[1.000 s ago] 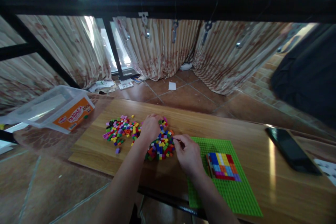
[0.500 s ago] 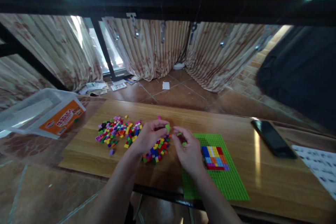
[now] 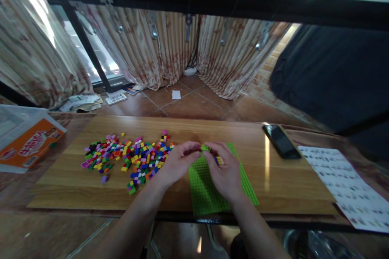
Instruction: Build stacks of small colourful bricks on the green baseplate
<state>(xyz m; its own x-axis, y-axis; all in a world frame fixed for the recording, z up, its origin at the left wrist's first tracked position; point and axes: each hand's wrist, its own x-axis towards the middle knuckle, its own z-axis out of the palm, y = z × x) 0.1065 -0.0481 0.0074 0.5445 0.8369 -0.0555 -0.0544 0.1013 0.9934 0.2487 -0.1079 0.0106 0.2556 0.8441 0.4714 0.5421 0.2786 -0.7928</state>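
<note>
Over the far left part of the green baseplate [image 3: 203, 188], my two hands meet fingertip to fingertip. Small light green toy bricks [image 3: 205, 147] are pinched between them; how many there are I cannot tell. My left hand [image 3: 179, 162] is closed, thumb and forefinger at the left side of the green bricks. My right hand [image 3: 225, 172] closes on them from the other side. Beneath the right hand, a patch of joined coloured bricks [image 3: 219, 160] on the baseplate is mostly hidden, with some yellow and blue showing.
A heap of loose coloured bricks [image 3: 141, 158] spreads over the wooden board [image 3: 243, 129] at left. A clear plastic box [image 3: 30, 145] with an orange label stands at far left. A black phone [image 3: 281, 141] and a printed sheet [image 3: 346, 184] lie to the right.
My hands have come together with the green bricks, from apart to touching, and now sit over the baseplate instead of beside the heap. The view has turned to the right.
</note>
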